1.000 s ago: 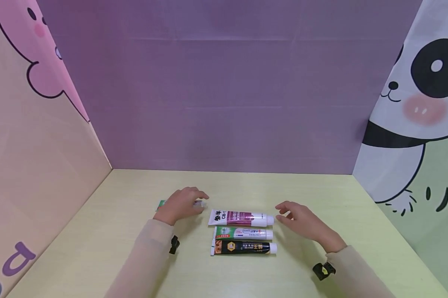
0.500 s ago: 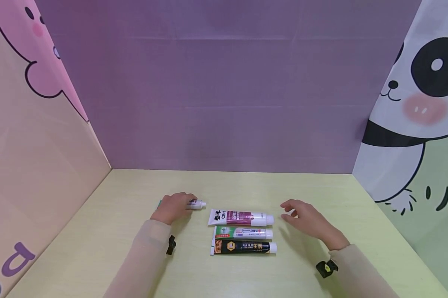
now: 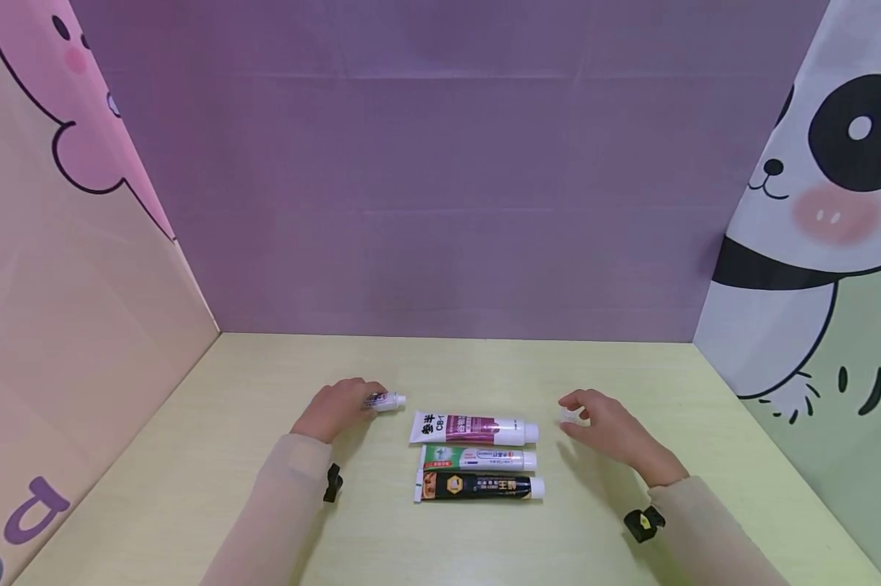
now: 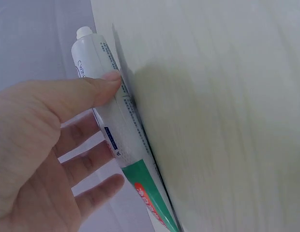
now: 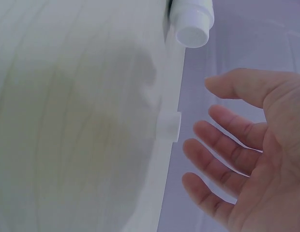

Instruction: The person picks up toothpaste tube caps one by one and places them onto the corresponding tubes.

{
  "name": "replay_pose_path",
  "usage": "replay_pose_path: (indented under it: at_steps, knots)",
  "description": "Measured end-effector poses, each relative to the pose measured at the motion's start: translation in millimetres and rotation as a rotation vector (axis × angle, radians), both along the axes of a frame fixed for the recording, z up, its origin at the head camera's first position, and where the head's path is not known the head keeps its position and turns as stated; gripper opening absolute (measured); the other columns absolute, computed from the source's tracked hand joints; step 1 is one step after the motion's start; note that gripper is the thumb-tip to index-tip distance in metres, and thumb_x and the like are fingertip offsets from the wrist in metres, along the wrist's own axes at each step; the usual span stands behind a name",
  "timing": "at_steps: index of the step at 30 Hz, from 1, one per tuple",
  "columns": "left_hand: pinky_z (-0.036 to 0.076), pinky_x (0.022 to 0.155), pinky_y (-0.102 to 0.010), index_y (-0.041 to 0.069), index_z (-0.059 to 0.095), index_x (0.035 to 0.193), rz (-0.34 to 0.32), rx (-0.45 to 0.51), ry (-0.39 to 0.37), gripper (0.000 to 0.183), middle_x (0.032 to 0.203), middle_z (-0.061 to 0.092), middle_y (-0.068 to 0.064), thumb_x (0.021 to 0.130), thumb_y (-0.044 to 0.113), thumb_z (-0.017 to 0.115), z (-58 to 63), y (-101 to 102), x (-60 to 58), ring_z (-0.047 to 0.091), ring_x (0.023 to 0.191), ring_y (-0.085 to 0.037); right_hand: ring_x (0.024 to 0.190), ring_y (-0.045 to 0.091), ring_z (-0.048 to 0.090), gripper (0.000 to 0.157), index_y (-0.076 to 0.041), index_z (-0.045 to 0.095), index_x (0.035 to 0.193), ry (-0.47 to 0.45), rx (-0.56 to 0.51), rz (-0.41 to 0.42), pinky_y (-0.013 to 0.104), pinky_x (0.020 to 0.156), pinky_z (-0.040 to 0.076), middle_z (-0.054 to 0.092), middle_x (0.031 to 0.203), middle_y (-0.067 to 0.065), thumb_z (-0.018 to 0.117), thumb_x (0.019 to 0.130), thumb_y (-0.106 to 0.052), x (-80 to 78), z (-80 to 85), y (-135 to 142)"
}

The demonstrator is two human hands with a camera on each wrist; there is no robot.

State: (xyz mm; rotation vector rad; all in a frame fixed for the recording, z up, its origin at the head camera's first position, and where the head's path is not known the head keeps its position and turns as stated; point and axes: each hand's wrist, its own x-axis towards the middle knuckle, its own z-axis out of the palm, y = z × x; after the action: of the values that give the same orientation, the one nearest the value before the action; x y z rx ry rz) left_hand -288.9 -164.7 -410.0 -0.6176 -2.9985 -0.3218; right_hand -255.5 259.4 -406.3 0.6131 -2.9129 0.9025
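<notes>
My left hand (image 3: 333, 408) holds a green-and-white toothpaste tube (image 4: 104, 58) at the left of the table. Its thumb lies on the near side, fingers behind; its narrow white nozzle (image 4: 84, 32) shows without a cap. My right hand (image 3: 616, 431) is at the right, its fingers bent loosely and spread apart in the right wrist view. A small white cap (image 5: 168, 126) stands on the table just off those fingertips, apparently untouched. Between the hands lie a white-and-purple tube (image 3: 477, 429), a green-and-white tube (image 3: 477, 458) and a black tube (image 3: 477, 487).
The three tubes lie side by side on the pale wooden table (image 3: 440, 545), white caps to the right. A purple panel (image 3: 440, 179) rises at the back edge. Printed side panels (image 3: 96, 325) close off left and right.
My left hand has drawn back left and down onto the green-and-white tube. My right hand has shifted slightly right, and the white cap is now visible by its fingers.
</notes>
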Motion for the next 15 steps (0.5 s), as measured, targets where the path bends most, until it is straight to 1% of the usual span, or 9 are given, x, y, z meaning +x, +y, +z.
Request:
replay_pose_path:
  at_steps: [4, 8, 11, 15]
  knots:
    - [0.052, 0.088, -0.047, 0.007, 0.070, 0.121, -0.012, 0.035, -0.038, 0.032, 0.109, 0.068, -0.010, 0.090, 0.008, 0.074, 0.3, -0.4, 0.9, 0.063, 0.098, -0.027, 0.100, 0.033, 0.061, 0.035, 0.001, 0.063, 0.122, -0.012, 0.005, -0.009, 0.049, 0.084, 0.051, 0.063, 0.117, 0.017, 0.071, 0.092, -0.015, -2.4, -2.6, 1.7]
    - [0.050, 0.090, -0.046, 0.006, 0.068, 0.126, -0.020, 0.084, -0.101, 0.035, 0.109, 0.066, -0.011, 0.092, 0.009, 0.072, 0.5, -0.9, 1.2, 0.061, 0.097, -0.024, 0.103, 0.037, 0.061, 0.035, 0.003, 0.063, 0.122, -0.023, 0.012, -0.024, 0.051, 0.086, 0.051, 0.062, 0.119, 0.018, 0.070, 0.092, -0.013, -5.0, -4.4, 2.1]
    - [0.050, 0.089, -0.044, 0.004, 0.066, 0.129, -0.062, 0.120, -0.116, 0.036, 0.108, 0.065, -0.010, 0.093, 0.008, 0.070, -0.3, -2.0, 0.7, 0.058, 0.092, -0.021, 0.105, 0.038, 0.060, 0.035, 0.003, 0.063, 0.123, -0.029, 0.018, -0.041, 0.051, 0.087, 0.051, 0.060, 0.123, 0.019, 0.070, 0.092, -0.013, -6.6, -4.2, 1.9]
    - [0.050, 0.083, -0.039, 0.001, 0.065, 0.131, -0.148, 0.174, -0.109, 0.037, 0.105, 0.064, -0.010, 0.094, 0.007, 0.068, -1.0, -2.7, 0.3, 0.054, 0.086, -0.017, 0.106, 0.038, 0.060, 0.037, 0.003, 0.062, 0.124, -0.041, 0.026, -0.051, 0.051, 0.087, 0.051, 0.058, 0.127, 0.021, 0.071, 0.092, -0.012, -9.5, -4.7, 2.0]
